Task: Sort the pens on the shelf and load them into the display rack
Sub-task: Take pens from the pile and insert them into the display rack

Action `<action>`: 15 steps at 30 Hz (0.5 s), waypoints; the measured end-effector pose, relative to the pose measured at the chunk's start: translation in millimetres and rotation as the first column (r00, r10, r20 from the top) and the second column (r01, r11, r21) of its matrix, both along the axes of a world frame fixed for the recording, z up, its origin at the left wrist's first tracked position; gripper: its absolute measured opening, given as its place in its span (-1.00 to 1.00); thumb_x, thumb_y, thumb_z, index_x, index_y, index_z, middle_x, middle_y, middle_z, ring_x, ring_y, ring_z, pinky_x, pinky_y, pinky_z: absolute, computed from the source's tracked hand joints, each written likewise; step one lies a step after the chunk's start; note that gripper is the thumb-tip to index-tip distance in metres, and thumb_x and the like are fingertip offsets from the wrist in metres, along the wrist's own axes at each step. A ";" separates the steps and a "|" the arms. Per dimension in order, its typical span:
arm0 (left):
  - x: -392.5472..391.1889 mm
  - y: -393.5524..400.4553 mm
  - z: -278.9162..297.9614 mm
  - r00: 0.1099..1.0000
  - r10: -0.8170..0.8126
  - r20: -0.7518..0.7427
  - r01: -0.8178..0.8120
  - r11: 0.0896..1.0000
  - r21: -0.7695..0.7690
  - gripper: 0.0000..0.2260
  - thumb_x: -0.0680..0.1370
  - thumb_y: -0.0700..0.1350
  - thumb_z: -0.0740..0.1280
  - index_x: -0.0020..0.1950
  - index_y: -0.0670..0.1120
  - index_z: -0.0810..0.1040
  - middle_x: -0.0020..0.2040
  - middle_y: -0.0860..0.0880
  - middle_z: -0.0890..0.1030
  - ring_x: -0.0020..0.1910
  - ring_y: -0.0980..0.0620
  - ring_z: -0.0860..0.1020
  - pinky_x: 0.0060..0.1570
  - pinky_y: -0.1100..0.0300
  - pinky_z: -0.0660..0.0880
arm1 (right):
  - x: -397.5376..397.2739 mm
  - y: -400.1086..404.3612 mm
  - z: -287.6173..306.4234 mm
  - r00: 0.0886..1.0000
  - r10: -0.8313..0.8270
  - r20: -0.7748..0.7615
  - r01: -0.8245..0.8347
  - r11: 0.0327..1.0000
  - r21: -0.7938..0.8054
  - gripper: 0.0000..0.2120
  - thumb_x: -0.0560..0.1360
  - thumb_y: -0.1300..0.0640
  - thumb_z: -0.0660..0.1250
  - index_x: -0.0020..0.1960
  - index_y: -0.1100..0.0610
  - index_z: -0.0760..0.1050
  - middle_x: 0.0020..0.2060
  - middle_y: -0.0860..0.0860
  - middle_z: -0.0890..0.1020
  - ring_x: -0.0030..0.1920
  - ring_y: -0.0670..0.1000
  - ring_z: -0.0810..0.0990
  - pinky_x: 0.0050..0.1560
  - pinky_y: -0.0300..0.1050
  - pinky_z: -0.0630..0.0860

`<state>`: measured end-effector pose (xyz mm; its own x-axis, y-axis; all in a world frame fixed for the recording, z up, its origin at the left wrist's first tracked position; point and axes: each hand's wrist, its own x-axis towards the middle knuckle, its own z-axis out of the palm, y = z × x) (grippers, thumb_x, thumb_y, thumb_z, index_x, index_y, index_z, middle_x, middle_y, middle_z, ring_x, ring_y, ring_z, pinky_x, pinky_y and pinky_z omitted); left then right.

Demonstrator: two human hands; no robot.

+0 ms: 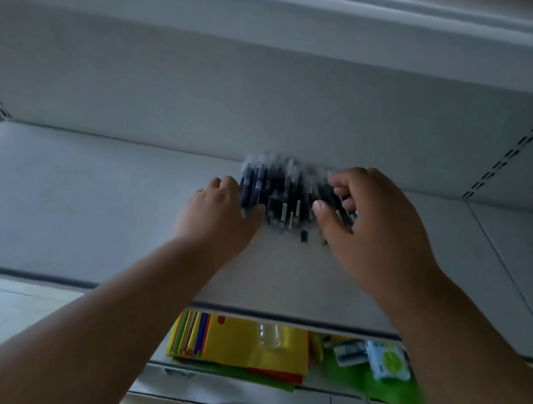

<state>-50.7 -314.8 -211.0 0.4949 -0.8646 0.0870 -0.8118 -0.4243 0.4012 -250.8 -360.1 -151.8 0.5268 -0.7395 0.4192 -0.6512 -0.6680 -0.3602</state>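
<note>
A blurred pile of dark pens (pixel 284 194) with pale caps lies on the white shelf (pixel 90 207), close to the back panel. My left hand (pixel 219 216) rests against the pile's left side, fingers curled round its edge and thumb under the front pens. My right hand (pixel 366 227) sits at the pile's right side, its curled fingers and thumb closing round a few dark pens. No display rack is in view.
The shelf's front edge (pixel 277 317) runs below my forearms. On a lower shelf lie a stack of coloured paper and a yellow folder (pixel 241 343), plus small packets (pixel 386 361) on green sheet. Slotted uprights (pixel 512 155) stand at the back right.
</note>
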 end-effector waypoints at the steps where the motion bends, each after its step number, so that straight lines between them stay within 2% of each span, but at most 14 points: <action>1: 2.7 -4.5 0.3 1.000 0.004 0.004 -0.004 0.999 0.042 -0.52 0.55 0.24 0.24 0.25 -0.11 0.47 0.18 -0.13 0.54 0.14 -0.19 0.52 0.04 0.04 0.46 | -0.1 1.0 -0.6 1.000 -0.013 0.004 0.013 1.000 -0.002 -0.72 0.52 -0.02 0.36 0.16 0.09 0.50 -0.03 -0.02 0.56 -0.07 -0.02 0.53 -0.12 -0.11 0.46; 3: 7.1 -11.6 2.0 1.000 0.000 0.014 -0.001 0.996 0.090 -0.56 0.54 0.22 0.24 0.19 -0.12 0.49 0.09 -0.13 0.56 0.05 -0.18 0.53 -0.07 0.07 0.46 | -2.3 3.2 -2.3 0.999 -0.045 0.014 0.045 0.999 0.001 -0.73 0.51 -0.01 0.38 0.15 0.09 0.50 -0.03 -0.03 0.56 -0.07 -0.03 0.53 -0.13 -0.14 0.41; 6: 15.0 -19.6 6.3 1.000 -0.016 0.016 0.014 0.992 0.125 -0.71 0.54 0.08 0.23 0.03 -0.14 0.46 -0.11 -0.10 0.55 -0.17 -0.15 0.50 -0.29 0.13 0.35 | -4.3 3.0 -4.9 0.996 -0.090 0.023 0.090 0.996 0.013 -0.73 0.51 0.00 0.38 0.15 0.08 0.50 -0.01 -0.05 0.56 -0.06 -0.05 0.52 -0.14 -0.17 0.38; 8: 18.4 -22.8 9.0 1.000 -0.021 0.018 0.019 0.989 0.145 -0.77 0.56 0.03 0.21 -0.03 -0.14 0.43 -0.24 -0.08 0.49 -0.25 -0.13 0.48 -0.38 0.16 0.29 | -3.5 2.3 -6.1 0.994 -0.102 0.030 0.102 0.995 0.016 -0.73 0.52 0.00 0.36 0.16 0.08 0.50 0.00 -0.05 0.56 -0.05 -0.05 0.51 -0.14 -0.16 0.38; 11: 19.3 -26.1 12.8 0.999 -0.046 0.020 0.041 0.977 0.208 -0.81 0.60 -0.01 0.16 -0.10 -0.11 0.37 -0.28 -0.03 0.37 -0.22 -0.12 0.44 -0.34 0.15 0.31 | -1.1 3.0 -6.0 0.993 -0.109 0.042 0.108 0.994 0.026 -0.73 0.52 -0.02 0.35 0.17 0.07 0.50 0.00 -0.06 0.56 -0.05 -0.06 0.51 -0.14 -0.16 0.41; 15: 22.3 -36.4 18.2 0.990 -0.127 0.066 0.098 0.940 0.328 -0.75 0.63 0.01 0.11 -0.14 -0.11 0.39 -0.23 -0.05 0.38 -0.15 -0.12 0.45 -0.22 0.14 0.39 | -2.3 -0.1 -5.6 0.991 -0.129 0.044 0.128 0.991 0.028 -0.72 0.53 -0.03 0.34 0.18 0.07 0.50 0.01 -0.06 0.56 -0.06 -0.10 0.50 -0.12 -0.17 0.40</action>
<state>-28.4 -351.2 -192.9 0.3959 -0.9026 -0.1691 -0.8866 -0.4236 0.1855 -253.2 -360.2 -157.4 0.4076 -0.8104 0.4210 -0.7132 -0.5704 -0.4075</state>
